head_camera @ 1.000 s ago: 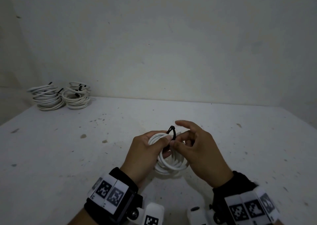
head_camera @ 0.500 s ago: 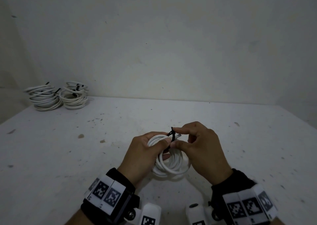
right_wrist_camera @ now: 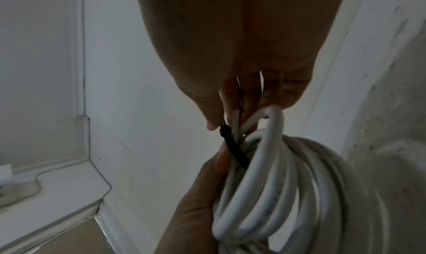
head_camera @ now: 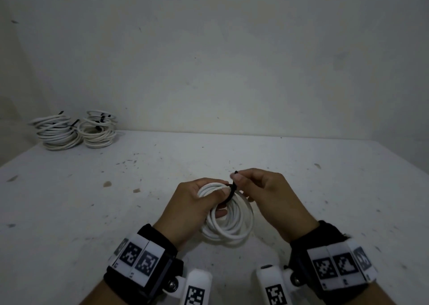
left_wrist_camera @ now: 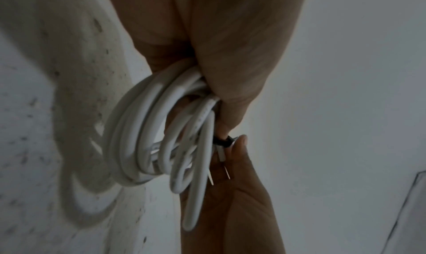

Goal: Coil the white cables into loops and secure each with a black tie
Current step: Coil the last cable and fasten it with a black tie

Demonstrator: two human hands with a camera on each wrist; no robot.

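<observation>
At lower centre of the head view, the left hand [head_camera: 192, 208] grips the coiled white cable [head_camera: 232, 221] above the table [head_camera: 69, 200], while the right hand [head_camera: 267, 195] pinches the black tie [head_camera: 232, 188] wrapped round it. Finished coils [head_camera: 74, 130] sit upper left; faint print on the cable is unreadable.

Your hands are bare. On your left wrist [head_camera: 141, 261] you wear a black band with white blocks printed in black square codes, and a white camera mount [head_camera: 197, 287] below it, held by a metal screw. Your right wrist [head_camera: 334, 265] carries the same black band, coded white blocks and white mount [head_camera: 275, 286].
</observation>
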